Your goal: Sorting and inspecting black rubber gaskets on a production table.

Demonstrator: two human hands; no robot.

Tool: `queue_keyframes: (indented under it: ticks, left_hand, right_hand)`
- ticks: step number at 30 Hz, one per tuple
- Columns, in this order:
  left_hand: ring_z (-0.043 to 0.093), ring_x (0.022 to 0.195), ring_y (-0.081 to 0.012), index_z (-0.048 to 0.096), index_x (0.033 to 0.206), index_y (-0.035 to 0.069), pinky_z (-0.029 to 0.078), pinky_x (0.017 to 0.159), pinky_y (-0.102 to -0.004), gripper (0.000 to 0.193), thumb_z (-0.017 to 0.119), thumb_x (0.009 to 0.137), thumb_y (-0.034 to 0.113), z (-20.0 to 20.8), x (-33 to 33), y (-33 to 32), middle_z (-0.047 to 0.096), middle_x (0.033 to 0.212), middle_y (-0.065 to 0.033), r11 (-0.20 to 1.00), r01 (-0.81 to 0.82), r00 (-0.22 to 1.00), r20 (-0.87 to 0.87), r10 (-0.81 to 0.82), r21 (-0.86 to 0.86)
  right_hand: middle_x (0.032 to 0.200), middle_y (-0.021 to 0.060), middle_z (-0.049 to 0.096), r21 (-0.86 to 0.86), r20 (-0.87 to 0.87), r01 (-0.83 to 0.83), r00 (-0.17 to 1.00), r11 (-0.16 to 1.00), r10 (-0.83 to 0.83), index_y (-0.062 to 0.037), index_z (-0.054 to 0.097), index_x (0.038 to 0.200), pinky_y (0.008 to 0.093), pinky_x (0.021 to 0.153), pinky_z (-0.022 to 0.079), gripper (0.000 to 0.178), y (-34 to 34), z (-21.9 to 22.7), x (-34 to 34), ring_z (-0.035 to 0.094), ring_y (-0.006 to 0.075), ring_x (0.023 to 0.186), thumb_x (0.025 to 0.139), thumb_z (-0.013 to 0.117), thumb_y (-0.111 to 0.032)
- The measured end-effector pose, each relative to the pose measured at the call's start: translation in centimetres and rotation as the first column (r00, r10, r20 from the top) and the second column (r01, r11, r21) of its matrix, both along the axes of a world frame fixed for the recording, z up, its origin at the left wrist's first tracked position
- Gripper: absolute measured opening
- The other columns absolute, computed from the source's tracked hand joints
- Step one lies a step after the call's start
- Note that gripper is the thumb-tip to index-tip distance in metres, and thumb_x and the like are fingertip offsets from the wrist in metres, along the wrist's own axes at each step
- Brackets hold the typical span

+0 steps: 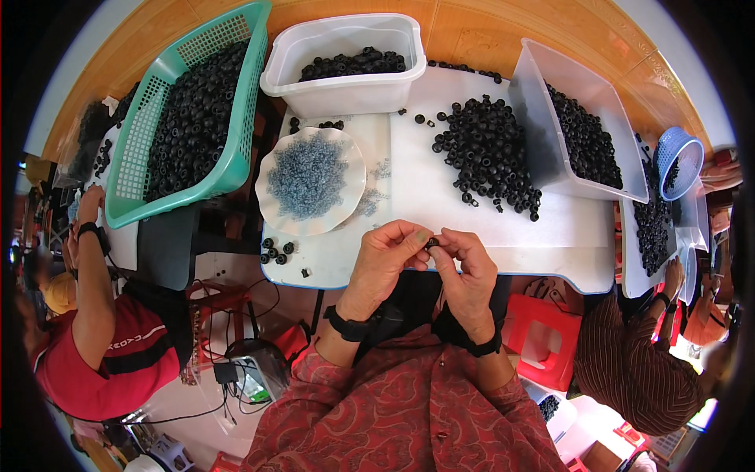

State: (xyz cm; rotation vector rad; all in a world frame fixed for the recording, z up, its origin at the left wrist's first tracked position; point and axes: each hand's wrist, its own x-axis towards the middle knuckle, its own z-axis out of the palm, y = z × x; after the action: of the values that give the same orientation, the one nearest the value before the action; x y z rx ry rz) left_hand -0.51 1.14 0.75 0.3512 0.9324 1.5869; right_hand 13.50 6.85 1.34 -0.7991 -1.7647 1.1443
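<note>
head camera: from where i stand the white desk [314,262] fills the middle, with a clear bin [543,157] at right and a white tub [342,93] at the back. a loose heap of black pieces [484,149] lies beside the bin; left of it stands a wavy-edged plate [334,218] with a pile of blue-grey beads [305,175]. the left hand [383,263] pinches with thumb and fingertips, and the right hand [468,275] closes its own on the same small black piece [431,244], held between them near the desk's front edge. its finer detail is too small to tell. i'd say good work here means steadying it with one hand, keeping it square to the other thumb, and pressing gently so it doesn't slip.
</note>
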Motion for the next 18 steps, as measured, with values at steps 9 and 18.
queue_keyframes:
  ticks: [9,18]
  left_hand:
    - [0.064,0.075,-0.0087,0.068,0.107,-0.001,0.055,0.067,-0.0220,0.017,0.064,0.096,0.012,0.4,-0.1,-0.2,0.069,0.088,-0.0040,1.000,0.017,0.999,-0.042,-0.016,0.016]
    - [0.064,0.077,-0.0076,0.068,0.109,-0.001,0.054,0.068,-0.0208,0.018,0.065,0.095,0.008,0.4,0.0,-0.4,0.069,0.090,-0.0037,0.999,0.006,0.989,-0.150,0.000,0.039]
  right_hand:
    - [0.095,0.0093,0.067,0.009,-0.010,0.006,1.000,1.000,-0.006,0.0007,0.066,0.107,0.0256,0.071,0.053,0.021,0.2,0.6,0.0,0.065,0.0136,0.079,0.087,0.070,0.003]
    - [0.097,0.0103,0.066,0.045,-0.006,-0.020,1.000,0.999,0.021,0.0002,0.067,0.108,0.0252,0.072,0.053,0.022,0.1,1.2,-0.2,0.066,0.0150,0.082,0.087,0.068,0.005]
